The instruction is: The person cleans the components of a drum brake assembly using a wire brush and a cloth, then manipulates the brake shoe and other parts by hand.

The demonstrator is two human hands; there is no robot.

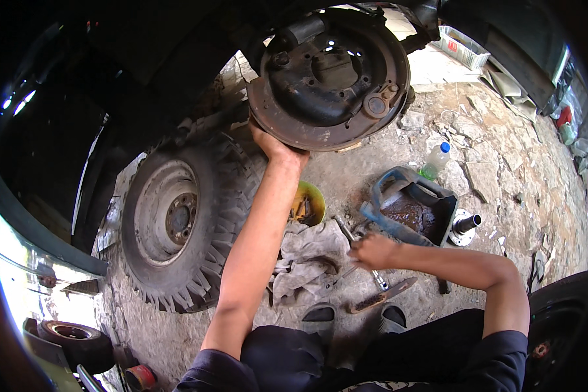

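The left hand [276,143] supports the lower rim of the backplate [299,95], which hangs overhead; its fingers pass out of sight, so their hold cannot be told. Low down, the right hand [372,252] curls over the bar [344,229], between the rag [310,251] and the brush [383,295]; whether it pinches tight is unclear. Greasy skin could let the rim slip, and a careless swing could knock the blue tub [398,222], slopping its dark contents.
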